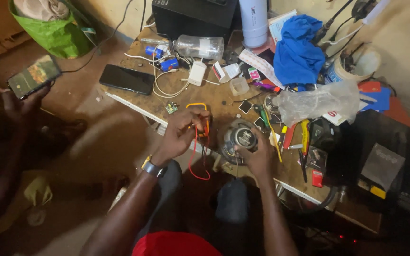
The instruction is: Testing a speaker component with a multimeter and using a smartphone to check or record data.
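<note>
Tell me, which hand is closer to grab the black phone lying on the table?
The left hand. It holds the red wires near the table's front edge, on the same side as the black phone. The right hand rests on the round speaker, farther away.

Two phones (128,78) (33,76), one round speaker (239,137), one clear bottle (199,46), one blue cloth (298,51), one green bag (55,34).

From my feed, a black phone (127,79) lies at ten o'clock on the wooden bench (214,102), with a clear plastic bottle (200,46) on its side at twelve and a white charger (197,73) just below it. A blue cloth (297,50) sits at one o'clock above a crumpled clear plastic bag (319,102). Far off at eleven o'clock I see a green bag (55,33) on the floor.
</note>
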